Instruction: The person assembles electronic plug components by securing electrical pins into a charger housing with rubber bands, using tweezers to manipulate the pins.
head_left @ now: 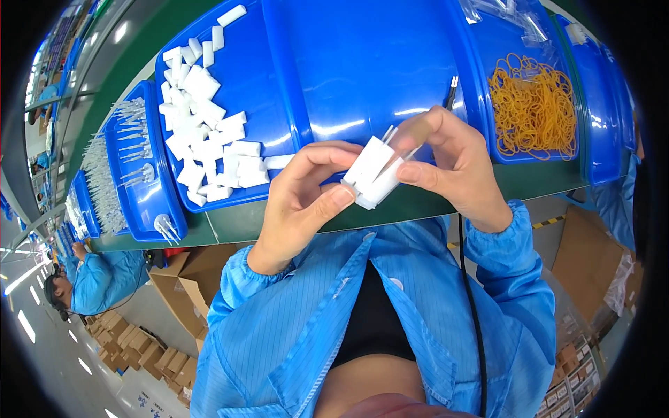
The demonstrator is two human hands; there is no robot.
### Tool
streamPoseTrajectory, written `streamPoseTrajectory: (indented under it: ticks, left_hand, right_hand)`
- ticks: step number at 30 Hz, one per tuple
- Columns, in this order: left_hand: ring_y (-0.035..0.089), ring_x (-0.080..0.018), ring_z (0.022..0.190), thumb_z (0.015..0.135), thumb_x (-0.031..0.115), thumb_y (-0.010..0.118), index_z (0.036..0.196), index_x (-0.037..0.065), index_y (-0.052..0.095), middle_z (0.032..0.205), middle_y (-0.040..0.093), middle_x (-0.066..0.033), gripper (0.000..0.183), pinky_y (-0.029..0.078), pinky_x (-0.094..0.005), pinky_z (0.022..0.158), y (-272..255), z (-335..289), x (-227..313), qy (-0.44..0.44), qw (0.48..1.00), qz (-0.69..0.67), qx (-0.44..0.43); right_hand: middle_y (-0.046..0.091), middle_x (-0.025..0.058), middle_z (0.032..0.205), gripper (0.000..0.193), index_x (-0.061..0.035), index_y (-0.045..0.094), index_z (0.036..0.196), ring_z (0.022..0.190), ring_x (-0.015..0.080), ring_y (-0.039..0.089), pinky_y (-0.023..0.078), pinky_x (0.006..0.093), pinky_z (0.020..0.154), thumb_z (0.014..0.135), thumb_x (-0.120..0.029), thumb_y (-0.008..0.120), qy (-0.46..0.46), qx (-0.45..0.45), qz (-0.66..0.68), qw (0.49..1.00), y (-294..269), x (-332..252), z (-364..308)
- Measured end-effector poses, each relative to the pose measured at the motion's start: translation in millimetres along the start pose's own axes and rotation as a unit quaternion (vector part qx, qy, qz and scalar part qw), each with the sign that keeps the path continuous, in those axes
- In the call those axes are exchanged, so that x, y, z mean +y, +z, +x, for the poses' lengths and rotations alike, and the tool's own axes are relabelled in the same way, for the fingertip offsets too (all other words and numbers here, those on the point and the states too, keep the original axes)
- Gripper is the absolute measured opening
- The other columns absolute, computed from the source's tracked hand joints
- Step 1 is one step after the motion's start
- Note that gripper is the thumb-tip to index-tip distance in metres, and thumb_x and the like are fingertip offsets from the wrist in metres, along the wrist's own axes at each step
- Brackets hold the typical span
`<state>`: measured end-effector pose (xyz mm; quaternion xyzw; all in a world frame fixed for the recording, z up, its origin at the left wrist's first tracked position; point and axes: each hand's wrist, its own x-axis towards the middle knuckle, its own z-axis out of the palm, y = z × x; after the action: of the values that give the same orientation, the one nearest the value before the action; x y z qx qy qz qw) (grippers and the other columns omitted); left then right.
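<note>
In front of my chest, both hands hold a small bundle of white rectangular blocks (371, 167) above the near edge of the bench. My left hand (306, 195) pinches its left side between thumb and fingers. From the other side, my right hand (453, 164) grips the bundle with thumb and curled fingers. Thin pale strips or prongs stick out at its upper end; their kind is unclear. Something see-through seems to lie by the right fingers. Many similar loose white blocks (202, 146) lie heaped in the blue tray (254, 63) to the left.
Orange rubber bands (533, 104) fill a blue tray at right, with clear plastic bags (512, 17) beyond. Far left, blue trays hold thin white pronged pieces (132, 139). A black cable (472, 306) hangs before me. Another person (108, 279) sits left, near cardboard boxes (139, 345).
</note>
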<state>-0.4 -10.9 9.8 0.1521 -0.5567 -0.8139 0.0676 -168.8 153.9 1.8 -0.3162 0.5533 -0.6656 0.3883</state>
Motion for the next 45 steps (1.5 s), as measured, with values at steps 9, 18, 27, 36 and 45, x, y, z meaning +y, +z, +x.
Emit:
streamPoseTrajectory:
  ticks: [9,18,27,36,45]
  left_hand:
    - [0.055,-0.0239,0.122,0.091,0.003,0.066,0.115,-0.002,0.059,0.138,0.049,-0.0152,0.025,0.05,-0.0366,0.098,15.5,10.9,-3.1,-0.014,0.999,0.041,0.018]
    - [0.059,-0.0234,0.117,0.092,0.011,0.068,0.11,0.0,0.064,0.135,0.054,-0.0135,0.022,0.048,-0.0367,0.099,28.5,13.3,-4.7,-0.015,0.997,0.0,0.072]
    - [0.058,-0.0227,0.118,0.092,0.013,0.069,0.112,0.001,0.065,0.132,0.056,-0.0141,0.023,0.046,-0.0359,0.101,25.7,7.5,-7.5,-0.001,0.995,-0.011,0.1]
    - [0.057,-0.0229,0.119,0.093,0.01,0.068,0.113,0.0,0.064,0.134,0.054,-0.0143,0.023,0.046,-0.0358,0.101,24.7,4.8,-8.6,0.016,0.995,-0.014,0.099]
    - [0.056,-0.0226,0.12,0.092,0.006,0.066,0.111,0.0,0.063,0.135,0.053,-0.0144,0.02,0.046,-0.0361,0.101,20.9,0.7,-8.4,0.049,0.992,-0.029,0.115]
  right_hand:
    - [0.066,0.0088,0.104,0.022,-0.0042,0.068,0.099,0.105,0.0238,0.061,0.047,0.0356,0.093,0.081,-0.009,0.079,-0.073,-0.081,-0.164,0.98,-11.8,-14.6,0.1]
    - [0.07,0.0097,0.092,0.026,-0.0023,0.066,0.11,0.085,0.0204,0.068,0.053,0.0316,0.08,0.092,-0.022,0.066,-0.127,0.15,-0.528,0.826,-171.0,-25.3,84.4]
    - [0.068,0.0106,0.086,0.029,-0.0038,0.068,0.11,0.08,0.0239,0.068,0.055,0.0337,0.073,0.085,-0.018,0.072,-0.056,0.069,-0.615,0.784,-174.8,-25.9,122.6]
    - [0.067,0.0127,0.089,0.03,-0.0063,0.063,0.108,0.079,0.0298,0.067,0.055,0.0394,0.072,0.08,-0.008,0.074,-0.077,0.06,-0.71,0.698,-164.1,-20.2,107.9]
    - [0.07,0.013,0.094,0.049,-0.0188,0.057,0.128,0.086,0.0267,0.07,0.056,0.0404,0.073,0.081,-0.009,0.069,0.009,0.016,-0.759,0.65,-181.5,-33.4,102.2]
